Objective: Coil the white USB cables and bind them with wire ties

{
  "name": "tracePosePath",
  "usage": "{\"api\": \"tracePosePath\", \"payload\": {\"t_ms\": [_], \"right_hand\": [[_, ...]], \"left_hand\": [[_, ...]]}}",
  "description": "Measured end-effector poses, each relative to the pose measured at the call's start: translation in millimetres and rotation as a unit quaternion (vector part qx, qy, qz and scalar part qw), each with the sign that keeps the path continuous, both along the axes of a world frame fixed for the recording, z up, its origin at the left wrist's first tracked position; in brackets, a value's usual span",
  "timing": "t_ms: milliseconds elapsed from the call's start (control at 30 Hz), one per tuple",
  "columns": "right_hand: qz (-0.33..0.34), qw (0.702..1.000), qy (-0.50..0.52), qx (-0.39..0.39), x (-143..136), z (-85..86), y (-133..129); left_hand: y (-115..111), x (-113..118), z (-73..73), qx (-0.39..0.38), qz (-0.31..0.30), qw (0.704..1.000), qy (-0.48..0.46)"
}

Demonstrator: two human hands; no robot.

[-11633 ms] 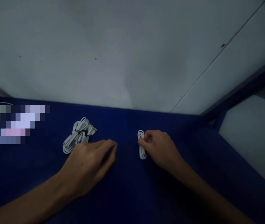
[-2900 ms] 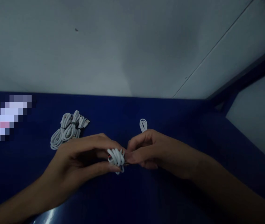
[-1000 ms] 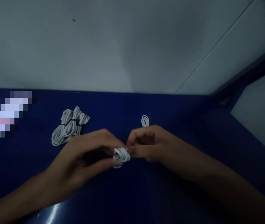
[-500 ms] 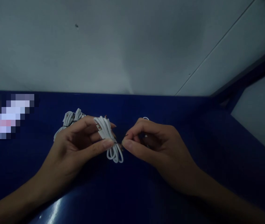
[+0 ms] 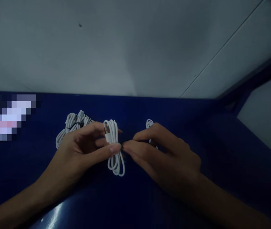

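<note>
A folded bundle of white cable (image 5: 112, 133) with a metal USB plug at its upper left hangs upright near the middle of the view. My left hand (image 5: 85, 146) is closed on it, the thumb pressed across its waist. Just right of the bundle, my right hand (image 5: 164, 152) pinches at the side of that waist, thumb and fingertips together. A small dark bit, perhaps the black tie, shows at the fingertips; most of it is hidden.
Several white cable bundles with black ties (image 5: 70, 122) lie on the blue table (image 5: 116, 206) behind my left hand. Another white bundle (image 5: 149, 123) is partly hidden behind my right hand. A pale wall (image 5: 102, 47) stands beyond the table, and a pixelated patch covers the left edge.
The held bundle has turned more upright, showing its plug more clearly. My right hand has rolled over, its knuckles raised, with its fingertips closer to the bundle.
</note>
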State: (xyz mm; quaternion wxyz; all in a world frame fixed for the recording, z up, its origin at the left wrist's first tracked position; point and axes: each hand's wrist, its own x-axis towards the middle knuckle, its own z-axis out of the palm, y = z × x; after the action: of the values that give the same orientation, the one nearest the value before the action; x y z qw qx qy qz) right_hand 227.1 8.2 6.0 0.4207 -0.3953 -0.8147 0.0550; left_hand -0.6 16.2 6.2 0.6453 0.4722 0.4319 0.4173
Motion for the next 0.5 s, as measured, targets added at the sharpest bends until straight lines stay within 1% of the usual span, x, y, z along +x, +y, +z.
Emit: {"api": "tracePosePath", "payload": {"t_ms": [67,133,200,267,333,400,467,500], "right_hand": [[0.002,1.0,0.01,0.004,0,-0.6,0],[0.033,0.999,0.003,0.023,0,-0.7,1],[0.061,0.997,-0.025,0.041,2,-1.1,1],[0.066,0.996,-0.05,0.039,4,-1.7,2],[0.071,0.996,-0.045,0.025,5,-1.3,3],[0.078,0.997,-0.009,-0.025,3,1.3,2],[0.07,0.989,0.052,-0.119,0,6.1,1],[0.056,0.979,0.084,-0.175,-1,8.8,0]], "left_hand": [[1,-2,-0.1,-0.001,-0.018,1.0,0.007],[1,-4,0.0,0.0,-0.029,0.999,0.016],[1,-4,0.6,0.008,-0.033,0.999,0.031],[0,-4,1.5,0.028,-0.02,0.997,0.065],[-1,-3,2.9,0.066,0.013,0.992,0.109],[-4,-1,4.7,0.119,0.054,0.98,0.148],[-6,1,6.9,0.187,0.075,0.964,0.177],[-7,2,8.1,0.219,0.076,0.953,0.196]]}}
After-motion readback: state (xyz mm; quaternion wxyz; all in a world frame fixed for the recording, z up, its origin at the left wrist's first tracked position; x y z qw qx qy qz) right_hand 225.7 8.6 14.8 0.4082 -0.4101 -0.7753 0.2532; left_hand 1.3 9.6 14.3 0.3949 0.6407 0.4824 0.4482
